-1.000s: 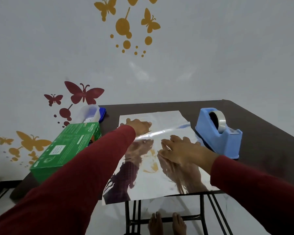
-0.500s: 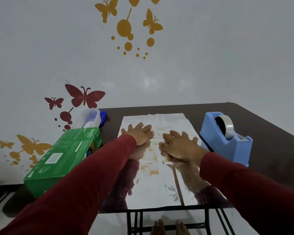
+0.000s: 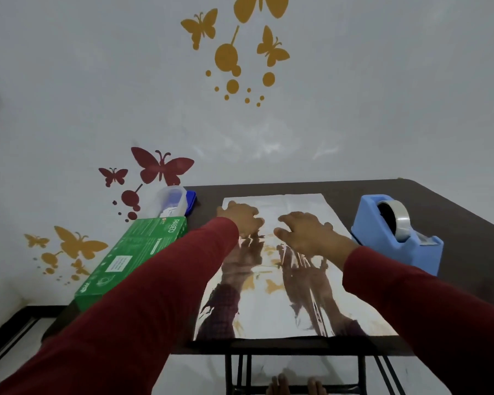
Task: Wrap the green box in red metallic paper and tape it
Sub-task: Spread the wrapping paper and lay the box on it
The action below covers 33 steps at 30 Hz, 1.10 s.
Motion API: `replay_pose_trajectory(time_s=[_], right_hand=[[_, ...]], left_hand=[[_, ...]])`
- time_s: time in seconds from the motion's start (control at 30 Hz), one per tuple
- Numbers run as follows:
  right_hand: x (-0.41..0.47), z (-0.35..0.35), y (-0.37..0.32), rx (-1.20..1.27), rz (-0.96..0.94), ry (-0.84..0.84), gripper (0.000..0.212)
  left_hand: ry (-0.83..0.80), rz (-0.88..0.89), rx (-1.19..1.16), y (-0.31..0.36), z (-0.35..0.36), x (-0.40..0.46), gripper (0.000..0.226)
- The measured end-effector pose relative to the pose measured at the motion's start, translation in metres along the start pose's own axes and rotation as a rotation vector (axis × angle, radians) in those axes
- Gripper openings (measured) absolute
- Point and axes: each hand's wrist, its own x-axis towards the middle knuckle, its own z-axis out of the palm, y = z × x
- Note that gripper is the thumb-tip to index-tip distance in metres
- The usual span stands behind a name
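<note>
Green box (image 3: 131, 260) sits unwrapped beside the shiny paper (image 3: 285, 303) on the desk (image 3: 468, 223); both hands, left (image 3: 241, 219) and right (image 3: 308, 233), press it flat, fingers spread, grasping nothing; wrapping and taping remain.

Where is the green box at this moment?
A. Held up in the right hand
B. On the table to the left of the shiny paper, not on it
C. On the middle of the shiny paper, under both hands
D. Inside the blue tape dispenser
B: the green box lies at the table's left edge, beside the shiny paper, while both hands press flat on the sheet.
</note>
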Motion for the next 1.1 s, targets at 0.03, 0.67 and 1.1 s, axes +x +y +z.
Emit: replay_pose_trajectory(time_s=[0.03, 0.67, 1.1], right_hand=[[0.001, -0.004, -0.007, 0.030, -0.023, 0.006, 0.057], [-0.039, 0.000, -0.162, 0.857, -0.150, -0.269, 0.043], [-0.028, -0.027, -0.059, 1.400, 0.217, 0.081, 0.031]], left_hand=[[0.022, -0.002, 0.003, -0.003, -0.009, -0.006, 0.052], [0.085, -0.402, -0.232, -0.124, -0.042, -0.182, 0.102], [0.080, 0.124, -0.193, -0.065, -0.075, -0.139, 0.115]])
